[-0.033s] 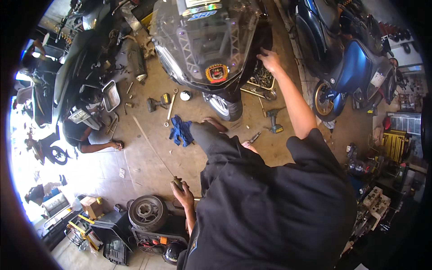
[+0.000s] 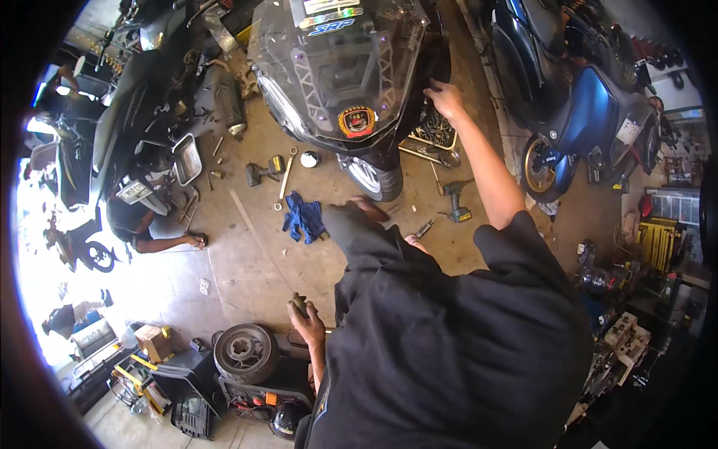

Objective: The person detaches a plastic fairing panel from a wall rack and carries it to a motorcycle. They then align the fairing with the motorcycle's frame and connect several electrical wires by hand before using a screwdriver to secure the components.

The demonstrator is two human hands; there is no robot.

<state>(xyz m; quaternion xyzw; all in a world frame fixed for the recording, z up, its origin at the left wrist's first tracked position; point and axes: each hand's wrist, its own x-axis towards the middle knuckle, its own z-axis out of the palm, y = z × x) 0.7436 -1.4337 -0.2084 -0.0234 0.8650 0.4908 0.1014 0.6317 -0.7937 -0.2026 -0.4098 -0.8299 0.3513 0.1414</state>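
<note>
My left hand is wrapped round the dark green handle of a long thin rod tool. The rod points up and away over the floor and is smeared by motion, so its tip is unclear. Ahead stands a scooter with a tinted windscreen and a round badge. At its right side, my right hand has bent fingers at the dark body edge; the fingertips are partly lost against it. A blue cloth or glove lies in front of the scooter's front wheel.
On the floor lie a cordless drill, another cordless tool, a combination wrench and a metal tray. A blue scooter stands right. A wheel lies lower left. Another person's arm reaches in at left.
The rod in my left hand has swung slightly to the right and looks fainter. My left hand has shifted a little right; my right hand has barely moved.
</note>
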